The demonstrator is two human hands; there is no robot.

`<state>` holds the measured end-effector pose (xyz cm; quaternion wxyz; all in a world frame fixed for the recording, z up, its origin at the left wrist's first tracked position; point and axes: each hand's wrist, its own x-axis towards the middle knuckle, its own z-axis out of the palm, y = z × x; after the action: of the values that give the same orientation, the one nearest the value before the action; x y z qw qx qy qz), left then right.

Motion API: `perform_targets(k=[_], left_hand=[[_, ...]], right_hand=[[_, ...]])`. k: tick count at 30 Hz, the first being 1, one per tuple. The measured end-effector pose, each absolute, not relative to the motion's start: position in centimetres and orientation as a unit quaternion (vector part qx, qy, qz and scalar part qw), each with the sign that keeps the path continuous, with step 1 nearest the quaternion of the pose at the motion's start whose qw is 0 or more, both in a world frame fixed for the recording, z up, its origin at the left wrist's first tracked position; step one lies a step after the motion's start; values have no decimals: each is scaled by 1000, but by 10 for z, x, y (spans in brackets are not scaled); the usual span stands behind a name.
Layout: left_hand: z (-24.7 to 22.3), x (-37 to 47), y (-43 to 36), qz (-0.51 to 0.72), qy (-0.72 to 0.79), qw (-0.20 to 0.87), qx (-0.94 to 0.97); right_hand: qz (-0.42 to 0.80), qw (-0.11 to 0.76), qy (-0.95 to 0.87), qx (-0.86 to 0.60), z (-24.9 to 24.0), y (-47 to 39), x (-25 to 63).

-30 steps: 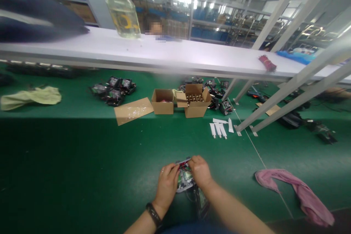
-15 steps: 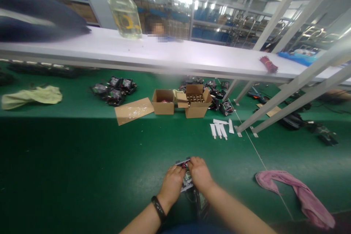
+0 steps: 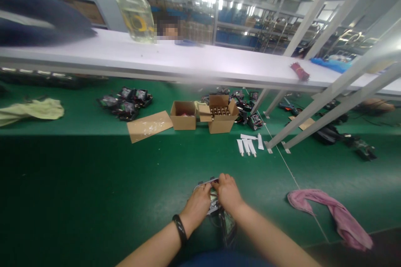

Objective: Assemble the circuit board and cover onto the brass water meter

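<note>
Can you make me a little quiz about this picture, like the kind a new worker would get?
1. True or false: both hands are on the same small gadget.
2. What colour is the cloth lying to the right of the hands? A) pink B) blue C) orange
3. Fill in: the wristband is on the ____ arm.

Key:
1. True. The left hand and the right hand both grip the small gadget on the green table.
2. A. The pink cloth lies on the table, apart from the hands.
3. Left. The dark wristband sits on the left arm.
</note>
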<state>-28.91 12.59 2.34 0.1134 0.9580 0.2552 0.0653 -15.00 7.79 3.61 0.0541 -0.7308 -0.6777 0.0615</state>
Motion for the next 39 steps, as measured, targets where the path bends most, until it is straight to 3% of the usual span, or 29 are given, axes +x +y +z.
perform_targets(k=[7,14,18,23,29,31,34,36,39], left_hand=[[18,-291,132,52,205,134,968],[14,-291,130,73,201,152,965],[13,-293,132,78,202,158,963],[10,-292,133,85,192,161,964],[15,-290,133,69,182,149,969],[17,-290,132,68,174,145,972],[23,-289,131,60,165,138,975],[27,-289,129,60,162,141,975],[30,-290,128,75,166,161,970]], right_hand=[[118,59,-642,-756,42,86,-144],[173,129,-636,-741,40,81,-117],[242,214,-521,-790,20,38,-82],[365,214,-438,-793,-30,-43,-91],[474,461,-319,-679,-62,-60,-137],[532,502,-280,-622,-58,-54,-138],[619,491,-232,-567,-41,-60,-128],[642,480,-200,-563,-22,-71,-119],[628,529,-178,-543,18,-83,-106]])
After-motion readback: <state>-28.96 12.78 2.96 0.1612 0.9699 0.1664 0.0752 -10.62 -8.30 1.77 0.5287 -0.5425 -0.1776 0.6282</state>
